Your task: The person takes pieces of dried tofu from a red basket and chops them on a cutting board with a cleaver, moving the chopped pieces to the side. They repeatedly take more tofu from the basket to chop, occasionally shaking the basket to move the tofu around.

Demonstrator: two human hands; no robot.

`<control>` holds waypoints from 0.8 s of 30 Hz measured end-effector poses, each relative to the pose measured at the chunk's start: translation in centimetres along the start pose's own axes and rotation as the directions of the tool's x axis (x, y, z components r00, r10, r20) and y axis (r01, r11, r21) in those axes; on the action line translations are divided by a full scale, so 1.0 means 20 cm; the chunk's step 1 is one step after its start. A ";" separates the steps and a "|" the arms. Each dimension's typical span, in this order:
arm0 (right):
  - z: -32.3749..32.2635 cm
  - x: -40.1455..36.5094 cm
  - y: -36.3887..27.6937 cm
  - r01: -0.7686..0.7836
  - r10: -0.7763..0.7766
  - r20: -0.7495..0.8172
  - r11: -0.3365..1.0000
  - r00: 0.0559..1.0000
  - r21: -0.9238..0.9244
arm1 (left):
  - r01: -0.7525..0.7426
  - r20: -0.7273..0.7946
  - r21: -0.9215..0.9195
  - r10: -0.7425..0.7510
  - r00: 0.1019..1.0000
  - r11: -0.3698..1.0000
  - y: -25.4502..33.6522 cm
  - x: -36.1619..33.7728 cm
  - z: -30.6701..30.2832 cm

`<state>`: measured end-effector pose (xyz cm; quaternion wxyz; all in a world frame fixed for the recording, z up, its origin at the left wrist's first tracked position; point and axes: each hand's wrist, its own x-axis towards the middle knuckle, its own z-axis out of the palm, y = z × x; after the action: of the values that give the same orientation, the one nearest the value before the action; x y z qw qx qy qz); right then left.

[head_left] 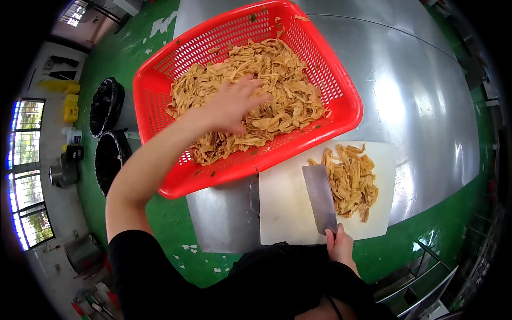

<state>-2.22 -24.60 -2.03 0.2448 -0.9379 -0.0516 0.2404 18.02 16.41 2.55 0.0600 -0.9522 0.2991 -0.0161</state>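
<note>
A red perforated basket (341, 112) holds a large heap of tan, shredded food strips (282, 80). Over the heap is my left hand (237, 104), its fingers spread and nothing visible in them. On the white cutting board (285, 208) lies a smaller pile of the same strips (352, 181). My right hand (340, 244) grips the handle of a cleaver (319, 197), whose broad blade rests on the board along the left side of that pile.
The metal table (394, 80) carries the basket and board. A metal handle (254, 197) shows at the board's left edge. Two black-lined bins (106, 106) stand on the green floor at the left, near a wall with windows (29, 170). A metal rack (426, 288) is at the lower right.
</note>
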 end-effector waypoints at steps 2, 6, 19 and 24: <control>0.00 0.00 0.01 0.011 -0.011 -0.002 1.000 1.000 0.006 | -0.053 0.069 -0.045 0.056 0.996 0.998 0.15 0.00 0.05; 0.01 0.00 0.01 0.037 -0.037 -0.034 0.999 0.999 -0.008 | 0.033 0.271 -0.248 0.036 0.962 0.968 0.09 0.10 0.22; 0.03 -0.01 0.04 0.054 -0.054 -0.044 0.998 0.998 0.009 | 0.644 -0.082 0.045 -0.640 0.764 0.763 -0.29 0.05 -0.01; 0.03 -0.02 0.01 0.059 -0.059 -0.072 0.998 0.996 -0.007 | 0.579 -0.038 0.182 -0.583 0.812 0.795 -0.19 0.15 0.05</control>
<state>-2.89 -24.71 -2.39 0.2512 -0.9447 -0.0709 0.1987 22.83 17.91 1.94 0.1433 -0.9883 -0.0108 -0.0520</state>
